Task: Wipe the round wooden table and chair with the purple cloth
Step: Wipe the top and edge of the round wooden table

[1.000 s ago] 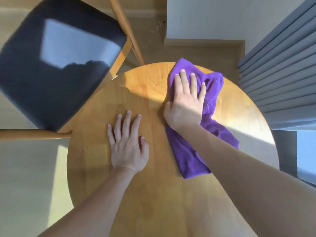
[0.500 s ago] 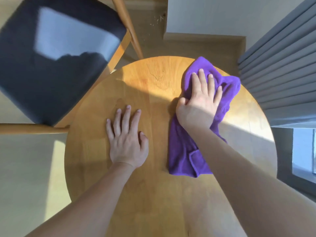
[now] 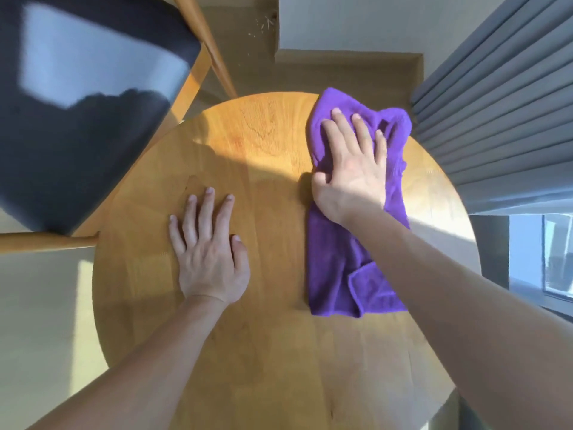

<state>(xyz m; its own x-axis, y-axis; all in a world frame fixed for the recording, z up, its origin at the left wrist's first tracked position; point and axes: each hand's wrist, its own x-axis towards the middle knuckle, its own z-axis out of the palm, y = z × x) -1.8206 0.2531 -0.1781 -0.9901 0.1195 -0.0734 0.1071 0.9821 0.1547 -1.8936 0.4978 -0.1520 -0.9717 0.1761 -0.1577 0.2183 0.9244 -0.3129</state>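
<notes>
The round wooden table (image 3: 266,352) fills the middle of the view, half in sunlight. A purple cloth (image 3: 338,274) lies on its right half, stretched from the far edge toward me, with a folded corner at its near end. My right hand (image 3: 353,169) presses flat on the cloth's far part, fingers straight and spread. My left hand (image 3: 207,252) rests flat on the bare wood left of centre. The chair (image 3: 77,113), with a dark seat cushion and light wooden frame, stands at the upper left, touching or close to the table's edge.
Grey pleated curtains (image 3: 502,107) hang at the right, close to the table's far right edge. A window (image 3: 545,259) shows below them. A white wall corner (image 3: 347,23) stands at the back. Pale wooden floor (image 3: 40,321) lies to the left.
My right hand has slid the cloth right and back toward the far edge, and the cloth's near end has folded over. My left hand has stayed flat in place.
</notes>
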